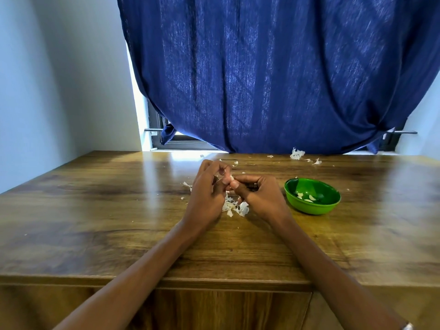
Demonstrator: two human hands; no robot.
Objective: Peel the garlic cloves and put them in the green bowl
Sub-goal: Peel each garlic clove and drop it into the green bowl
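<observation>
Green plastic, the green bowl (312, 196) already holds a few peeled cloves (309, 198). Just left of it, the left hand (207, 191) and right hand (258, 195) meet fingertip to fingertip, both pinching one garlic clove (231, 179), mostly hidden. Papery skins (234, 207) are heaped beneath them. How many unpeeled cloves are left I cannot tell.

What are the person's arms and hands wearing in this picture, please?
Both forearms are bare, with no sleeves in view. The right hand has a dark ring on one finger, and a silvery band shows at the frame's bottom right edge. The left hand wears nothing visible.
</observation>
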